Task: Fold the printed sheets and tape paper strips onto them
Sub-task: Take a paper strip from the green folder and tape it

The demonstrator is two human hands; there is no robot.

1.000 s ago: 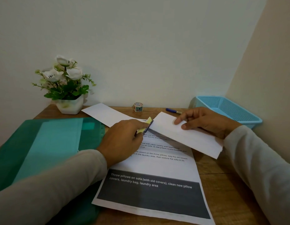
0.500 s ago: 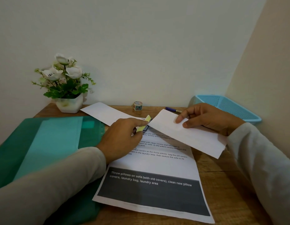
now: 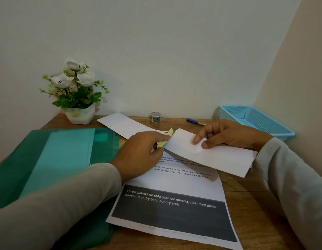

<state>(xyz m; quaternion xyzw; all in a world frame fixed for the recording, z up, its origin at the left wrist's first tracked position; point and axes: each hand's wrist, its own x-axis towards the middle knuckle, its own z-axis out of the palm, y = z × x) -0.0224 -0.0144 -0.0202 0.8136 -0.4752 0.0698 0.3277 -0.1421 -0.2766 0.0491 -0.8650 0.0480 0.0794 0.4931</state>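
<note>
Pinching a yellow strip (image 3: 161,144), left hand (image 3: 140,154) — right hand (image 3: 228,135) grips folded sheet (image 3: 219,159).

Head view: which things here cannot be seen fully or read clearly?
Yellow strip: mostly hidden by the left hand pinching it and the folded sheet held by the right hand.
Printed sheet: upper text lines covered by that sheet and hand.
Tape roll: pattern too small to read.
Green folder: near part covered by the left sleeve.
</note>
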